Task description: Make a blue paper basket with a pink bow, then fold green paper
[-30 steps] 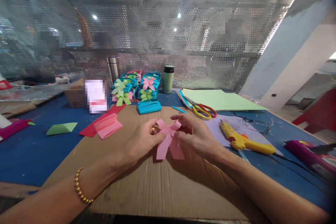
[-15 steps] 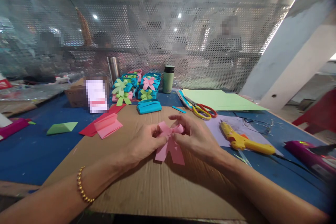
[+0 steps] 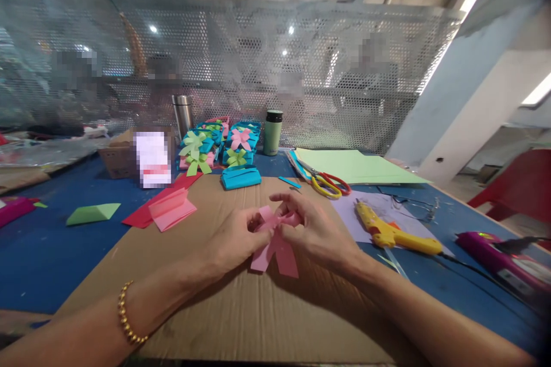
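A pink paper bow (image 3: pixel 284 252) with two tails hangs between my hands, above the brown cardboard sheet (image 3: pixel 206 315). My left hand (image 3: pixel 241 233) pinches its left side, thumb on top near the middle. On the other side my right hand (image 3: pixel 307 226) grips the right loop, with the thumb pressed at the centre and the index finger curled above. The fingertips partly hide the bow's middle. Beyond my hands lies a folded blue paper piece (image 3: pixel 241 177), with a thin blue strip (image 3: pixel 289 182) to its right.
Yellow-and-red-handled scissors (image 3: pixel 327 184) and a yellow glue gun (image 3: pixel 387 235) lie to the right, before green paper sheets (image 3: pixel 365 167). Bow-topped paper pieces (image 3: pixel 241 140), a green tumbler (image 3: pixel 272 133) and a steel flask (image 3: pixel 183 114) stand behind. Folded pink paper (image 3: pixel 173 210) lies left.
My view has shifted slightly, so everything sits a little lower and further left. Both hands keep hold of the pink bow with almost the same grip.
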Tool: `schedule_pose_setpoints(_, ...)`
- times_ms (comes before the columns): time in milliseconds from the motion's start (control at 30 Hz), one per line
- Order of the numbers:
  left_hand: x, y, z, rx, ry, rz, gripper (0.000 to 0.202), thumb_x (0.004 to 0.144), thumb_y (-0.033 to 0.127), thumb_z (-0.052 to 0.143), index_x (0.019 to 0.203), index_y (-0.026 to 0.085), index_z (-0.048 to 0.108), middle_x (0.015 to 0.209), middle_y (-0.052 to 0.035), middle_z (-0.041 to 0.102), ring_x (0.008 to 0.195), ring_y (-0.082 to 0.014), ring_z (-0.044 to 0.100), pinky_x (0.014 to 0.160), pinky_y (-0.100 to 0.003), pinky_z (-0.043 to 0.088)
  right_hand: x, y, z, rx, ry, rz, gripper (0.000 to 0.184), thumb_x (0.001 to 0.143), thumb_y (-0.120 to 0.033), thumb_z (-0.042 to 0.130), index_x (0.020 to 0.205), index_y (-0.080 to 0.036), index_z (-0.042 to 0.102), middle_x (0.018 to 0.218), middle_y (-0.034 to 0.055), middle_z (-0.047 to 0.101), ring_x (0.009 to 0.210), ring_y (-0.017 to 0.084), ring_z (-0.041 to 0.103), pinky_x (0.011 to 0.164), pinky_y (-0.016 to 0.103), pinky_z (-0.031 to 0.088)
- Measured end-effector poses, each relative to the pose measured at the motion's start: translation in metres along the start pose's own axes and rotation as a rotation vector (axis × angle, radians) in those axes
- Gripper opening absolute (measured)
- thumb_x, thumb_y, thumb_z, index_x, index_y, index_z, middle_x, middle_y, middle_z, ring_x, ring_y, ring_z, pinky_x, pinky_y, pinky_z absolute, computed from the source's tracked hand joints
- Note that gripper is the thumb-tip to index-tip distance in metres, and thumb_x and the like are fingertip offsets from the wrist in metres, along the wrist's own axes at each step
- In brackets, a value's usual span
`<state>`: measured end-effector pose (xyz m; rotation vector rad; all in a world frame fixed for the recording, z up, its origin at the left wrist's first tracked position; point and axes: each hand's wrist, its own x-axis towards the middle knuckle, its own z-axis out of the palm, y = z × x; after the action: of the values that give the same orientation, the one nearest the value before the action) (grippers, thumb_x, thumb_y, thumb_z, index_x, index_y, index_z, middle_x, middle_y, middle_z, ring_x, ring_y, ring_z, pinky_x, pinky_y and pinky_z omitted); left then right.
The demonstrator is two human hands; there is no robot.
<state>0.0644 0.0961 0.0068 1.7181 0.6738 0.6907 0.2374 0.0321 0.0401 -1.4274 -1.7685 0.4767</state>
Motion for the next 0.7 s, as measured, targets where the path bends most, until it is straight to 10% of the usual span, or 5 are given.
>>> schedule_pose_setpoints(700, -0.002, 0.013, 0.003, 0.018, 0.016, 0.023, 0.018, 0.083, 0.029, 0.064, 0.086, 0.012, 0.068, 0.079, -0.0026, 0.062, 0.068, -0.0118, 0.05, 0.058, -0.023, 0.035, 0.003, -0.007, -0.003, -0.069, -0.021, 0.016, 0.043, 0.075, -0.027, 0.054, 0.117, -0.02, 0.063, 0.096, 0.0043, 0.071, 0.081, 0.019, 0.067, 0.07, 0.031, 0.052)
